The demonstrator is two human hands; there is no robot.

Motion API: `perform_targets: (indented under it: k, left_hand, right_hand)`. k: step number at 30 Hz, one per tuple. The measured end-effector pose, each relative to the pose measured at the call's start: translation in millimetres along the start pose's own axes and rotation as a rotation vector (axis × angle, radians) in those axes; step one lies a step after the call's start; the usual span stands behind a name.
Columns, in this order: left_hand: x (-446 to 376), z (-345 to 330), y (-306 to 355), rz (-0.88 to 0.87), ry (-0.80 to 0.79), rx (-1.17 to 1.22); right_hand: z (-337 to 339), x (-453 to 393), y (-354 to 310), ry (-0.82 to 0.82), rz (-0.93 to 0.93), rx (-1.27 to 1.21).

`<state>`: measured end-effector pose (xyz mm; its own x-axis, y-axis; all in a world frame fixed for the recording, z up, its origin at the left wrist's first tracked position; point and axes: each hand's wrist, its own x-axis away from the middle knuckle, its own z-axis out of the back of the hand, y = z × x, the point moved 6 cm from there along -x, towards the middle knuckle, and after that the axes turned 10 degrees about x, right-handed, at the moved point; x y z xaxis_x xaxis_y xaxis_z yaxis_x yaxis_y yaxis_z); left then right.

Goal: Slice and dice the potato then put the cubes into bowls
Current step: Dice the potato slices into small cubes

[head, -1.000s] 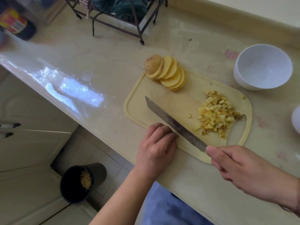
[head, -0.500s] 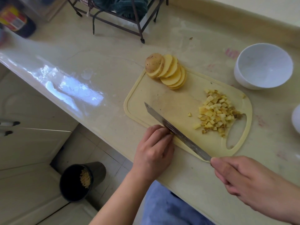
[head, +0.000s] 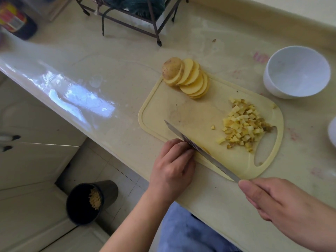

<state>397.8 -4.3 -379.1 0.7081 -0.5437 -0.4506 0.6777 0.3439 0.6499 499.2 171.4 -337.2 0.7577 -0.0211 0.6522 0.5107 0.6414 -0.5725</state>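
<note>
A pale yellow cutting board [head: 145,115] lies on the counter. Several round potato slices [head: 189,79] lean in a fanned stack at its far corner, with a pile of potato cubes [head: 243,124] near its handle hole. My left hand [head: 172,166] sits at the board's near edge, fingertips curled down against the knife blade [head: 209,155] on a potato piece [head: 206,151], of which only a yellow sliver shows. My right hand [head: 283,200] grips the knife's hidden handle. The blade lies slanted across the board's near side. An empty white bowl [head: 296,71] stands beyond the board on the right.
A second white bowl [head: 332,131] peeks in at the right edge. A dark metal rack [head: 127,15] stands at the back, a jar [head: 16,20] at the far left. On the floor below the counter's edge is a black bin [head: 91,200].
The knife has slid back toward me and to the right, with my right hand drawing away from the board. My left hand has stayed at the board's near edge.
</note>
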Motion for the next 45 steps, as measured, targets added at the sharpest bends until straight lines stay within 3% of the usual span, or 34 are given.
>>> perform_targets:
  k: [7,15,25,31,37,42,43,45]
  left_hand:
    - [-1.0,1.0,1.2,-0.006,-0.003,0.015]
    - [-3.4,2.1,-1.6,-0.005,-0.032,-0.002]
    - [-43.5,5.4,-16.4,-0.167,-0.314,-0.084]
    - [-79.7,23.6,-59.2,-0.184,-0.317,-0.076]
    - [-100.8,60.0,-101.0,-0.107,-0.309,0.133]
    - [-118.4,103.0,-121.3,0.092,-0.201,0.191]
    - [-125.3,104.2,-111.6,0.068,-0.252,0.232]
    - [-135.2,92.5,-82.8,-0.034,-0.508,0.282]
  right_hand:
    - [-3.9,-22.4,-15.8,0.052,0.076,0.019]
    - [2.3,-12.4,-9.0,-0.040,-0.016,-0.137]
    - [19.6,-0.9,-30.2,-0.032,-0.128,-0.340]
    - [24.8,-3.0,-50.2,0.096,-0.077,-0.161]
    - [6.2,2.5,-53.6,0.288,-0.056,0.160]
    - [-8.4,12.2,-61.8,0.387,-0.069,0.548]
    - [-11.5,12.1,-61.5,0.387,-0.066,0.593]
    - [-16.7,11.7,-59.9,0.377,-0.053,0.652]
